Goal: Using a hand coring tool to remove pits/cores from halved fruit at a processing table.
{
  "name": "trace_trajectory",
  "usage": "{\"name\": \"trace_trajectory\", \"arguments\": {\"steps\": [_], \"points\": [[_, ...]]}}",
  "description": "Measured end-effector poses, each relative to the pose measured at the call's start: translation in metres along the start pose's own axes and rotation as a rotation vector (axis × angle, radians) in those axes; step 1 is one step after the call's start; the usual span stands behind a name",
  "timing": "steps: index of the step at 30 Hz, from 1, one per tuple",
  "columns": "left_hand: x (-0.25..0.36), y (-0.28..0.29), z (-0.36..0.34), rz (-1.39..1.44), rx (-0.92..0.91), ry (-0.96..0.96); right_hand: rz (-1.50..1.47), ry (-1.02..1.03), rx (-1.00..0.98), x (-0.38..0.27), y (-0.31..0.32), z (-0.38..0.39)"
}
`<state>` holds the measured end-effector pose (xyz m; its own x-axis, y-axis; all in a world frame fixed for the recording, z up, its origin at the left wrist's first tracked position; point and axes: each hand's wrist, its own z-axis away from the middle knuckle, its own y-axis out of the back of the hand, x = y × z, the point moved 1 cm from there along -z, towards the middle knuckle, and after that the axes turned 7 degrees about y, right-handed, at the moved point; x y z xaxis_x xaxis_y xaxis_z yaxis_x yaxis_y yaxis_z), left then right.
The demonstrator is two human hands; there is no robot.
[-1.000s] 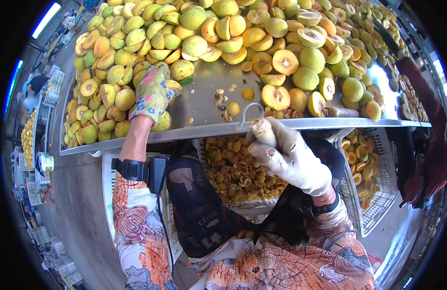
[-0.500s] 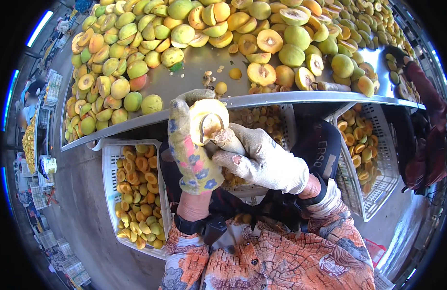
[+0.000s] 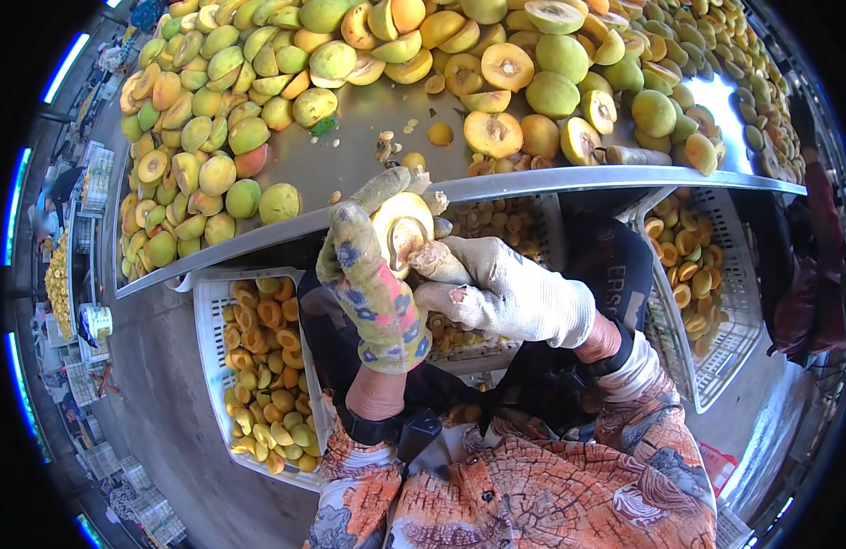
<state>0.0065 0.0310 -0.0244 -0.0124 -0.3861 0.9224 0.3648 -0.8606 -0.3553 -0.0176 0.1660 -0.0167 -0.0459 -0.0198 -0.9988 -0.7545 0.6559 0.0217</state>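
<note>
My left hand (image 3: 375,288), in a floral glove, is closed around a yellow peach half (image 3: 384,218) with its cut face turned toward my other hand. My right hand (image 3: 519,291), in a white knitted glove with a worn spot, grips the thick wooden handle of a pitting knife (image 3: 441,263). The knife's curved metal loop sits in the middle of the cut face, around the pit area. A ragged brownish bit (image 3: 436,201) shows at the half's upper right edge; I cannot tell what it is. Both hands are just in front of the table rim.
Piles of whole and halved peaches (image 3: 322,59) cover much of the metal table (image 3: 368,114). Another wooden-handled tool (image 3: 635,156) lies near its rim (image 3: 533,183). White crates of pitted halves stand at left (image 3: 258,403) and right (image 3: 706,389). A person's dark red sleeve (image 3: 821,238) is at far right.
Both hands have shifted slightly right in the picture. The peach half has turned more sideways, its cut face narrower, and the ragged bit now shows at its edge. The loop stays in it.
</note>
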Motion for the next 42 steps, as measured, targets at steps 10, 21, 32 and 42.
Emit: {"name": "trace_trajectory", "arguments": {"steps": [10,21,32,42], "points": [[-0.026,0.013,-0.006,-0.177,0.382,-0.138,0.080,0.173,-0.112,0.021,0.005,-0.002],[-0.015,0.009,0.003,-0.595,0.287,-0.363,-0.357,-0.051,-0.129,0.018,-0.005,0.006],[0.042,0.007,-0.022,-0.910,-0.274,-0.452,-0.407,-0.247,-0.196,0.006,0.004,0.007],[0.008,0.005,0.009,-0.435,-0.217,-0.567,-0.651,-0.190,-0.226,0.009,-0.007,0.016]]}}
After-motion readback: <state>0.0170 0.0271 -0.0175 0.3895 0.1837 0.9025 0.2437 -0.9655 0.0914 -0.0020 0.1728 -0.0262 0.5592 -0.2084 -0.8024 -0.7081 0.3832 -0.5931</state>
